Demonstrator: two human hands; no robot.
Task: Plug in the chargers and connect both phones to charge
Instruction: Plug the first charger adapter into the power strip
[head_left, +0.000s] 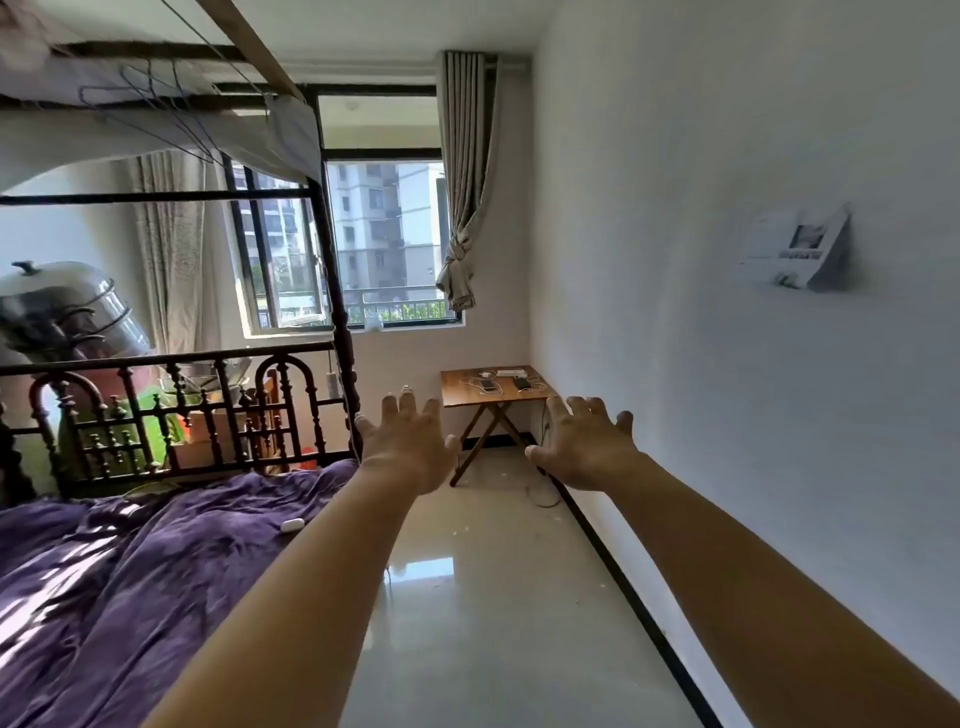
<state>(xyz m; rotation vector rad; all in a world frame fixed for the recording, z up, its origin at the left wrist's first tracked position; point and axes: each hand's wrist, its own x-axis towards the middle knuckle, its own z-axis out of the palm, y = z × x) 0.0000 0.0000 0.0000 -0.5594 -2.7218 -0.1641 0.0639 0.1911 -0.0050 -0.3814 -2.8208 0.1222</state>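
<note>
A small wooden folding table (457, 397) stands in the far corner under the window. On it lie two dark phones, one on the left (487, 385) and one on the right (522, 383), a white power strip (510, 372) at the back and thin white cables around them. Both arms stretch forward, well short of the table. My left hand (407, 448) and my right hand (586, 448) are held palm down with fingers spread, holding nothing.
A bed with a purple blanket (130, 561) and a dark carved footboard (182, 415) fills the left. A small white object (292, 525) lies on the blanket. A glossy tiled floor strip (483, 597) runs to the table, along the white wall (753, 364). A cord (543, 499) loops on the floor by the table.
</note>
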